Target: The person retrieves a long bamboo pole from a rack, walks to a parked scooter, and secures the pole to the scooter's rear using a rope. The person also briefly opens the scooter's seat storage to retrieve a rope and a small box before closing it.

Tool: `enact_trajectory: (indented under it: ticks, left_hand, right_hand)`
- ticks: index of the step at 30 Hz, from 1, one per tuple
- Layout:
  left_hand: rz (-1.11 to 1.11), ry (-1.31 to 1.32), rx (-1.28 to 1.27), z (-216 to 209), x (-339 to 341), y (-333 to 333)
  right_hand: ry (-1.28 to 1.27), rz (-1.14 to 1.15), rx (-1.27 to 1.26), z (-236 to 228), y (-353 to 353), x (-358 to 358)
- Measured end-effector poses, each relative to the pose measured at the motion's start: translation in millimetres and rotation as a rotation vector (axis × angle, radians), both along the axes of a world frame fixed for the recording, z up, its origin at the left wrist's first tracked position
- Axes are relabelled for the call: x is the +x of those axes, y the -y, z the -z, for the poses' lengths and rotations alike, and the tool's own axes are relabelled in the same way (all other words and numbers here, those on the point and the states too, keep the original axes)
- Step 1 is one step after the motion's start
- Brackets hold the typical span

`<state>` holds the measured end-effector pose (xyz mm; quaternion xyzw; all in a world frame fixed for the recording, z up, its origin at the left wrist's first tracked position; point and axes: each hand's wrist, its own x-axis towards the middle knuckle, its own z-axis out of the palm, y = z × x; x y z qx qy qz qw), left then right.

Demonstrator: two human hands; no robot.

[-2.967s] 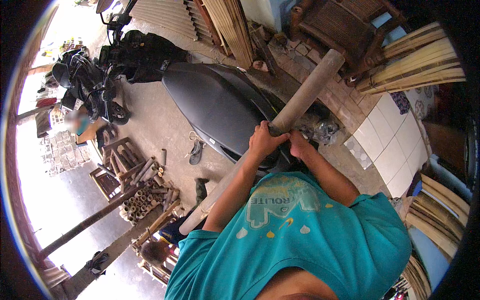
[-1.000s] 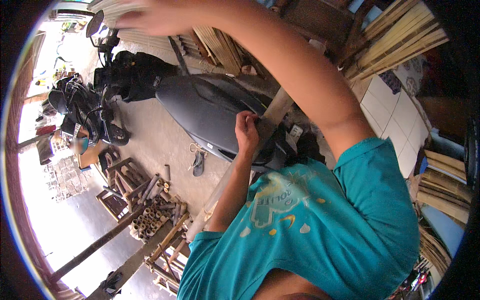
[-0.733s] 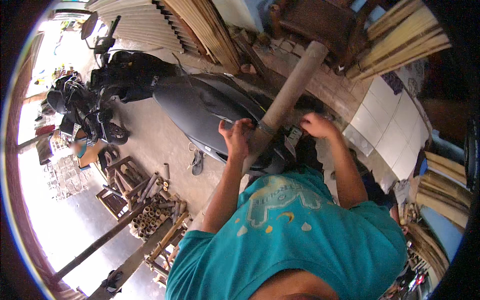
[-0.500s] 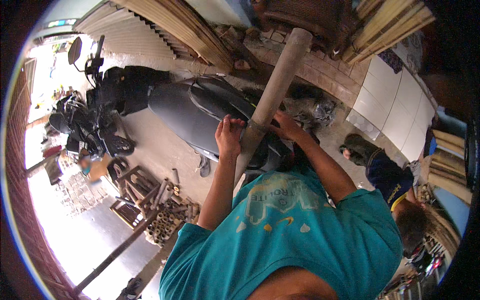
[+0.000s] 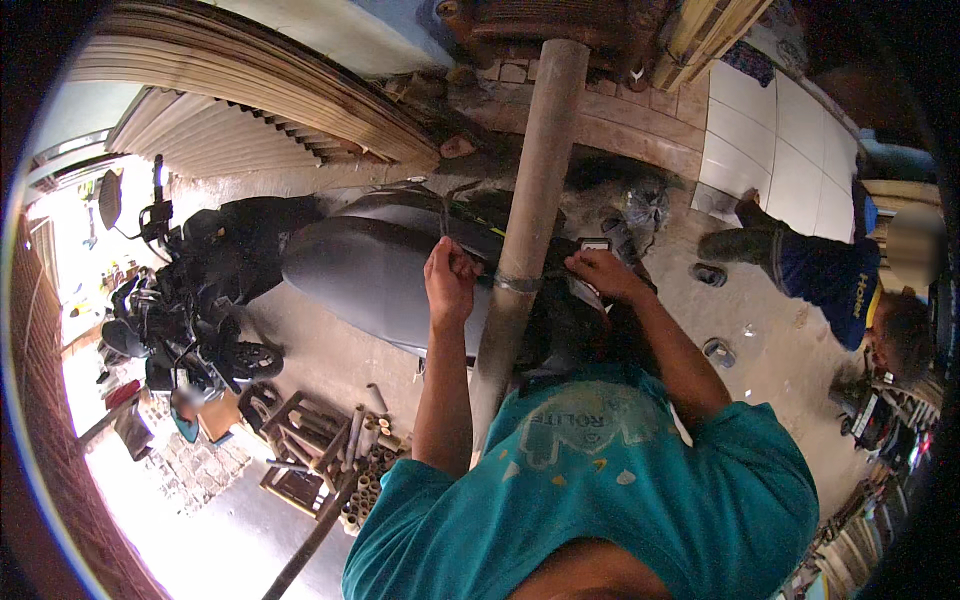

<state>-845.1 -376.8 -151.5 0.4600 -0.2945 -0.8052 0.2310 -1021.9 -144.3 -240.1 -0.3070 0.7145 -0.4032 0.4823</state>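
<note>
A thick grey-brown round pole (image 5: pixel 545 150) slants up and away in front of my body. Around its middle runs a narrow dark band (image 5: pixel 517 284). My left hand (image 5: pixel 452 285) is closed just left of the band, a little apart from the pole. From its fingertips a thin dark strip (image 5: pixel 446 212) seems to rise. My right hand (image 5: pixel 610 275) is pinched closed on the pole's other side, also off its surface. Whatever the right fingers hold is too small to make out. A small pale-edged rectangular thing (image 5: pixel 594 244) shows just beyond them.
A parked black motorcycle (image 5: pixel 350 255) stands left of and beneath the pole. Another motorcycle (image 5: pixel 190 340) is farther left. Wooden frames (image 5: pixel 305 435) and cut tubes (image 5: pixel 365 495) lie at lower left. Another person (image 5: pixel 820 275) is at the right, near white tiles (image 5: pixel 740 130).
Both hands have drawn outward from the pole to either side. My left fingers, raised and apart before, are now curled closed. The view has shifted, and the pole appears more upright.
</note>
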Motion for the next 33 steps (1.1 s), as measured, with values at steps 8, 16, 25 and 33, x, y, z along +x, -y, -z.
enact_trajectory:
  ticks: [8,16,25,33]
  left_hand:
    - [0.07,0.014,0.014,-7,4,7]
    - [0.404,-0.035,-0.105,-5,8,28]
    - [0.405,-0.117,-0.172,11,22,27]
    - [0.348,0.059,-0.241,-2,7,23]
  right_hand:
    - [-0.489,0.189,0.22,36,42,9]
    - [-1.481,-0.216,-0.02,101,8,14]
    - [-1.292,-0.049,-0.201,169,-9,19]
    - [-1.594,-0.082,-0.201,168,-4,22]
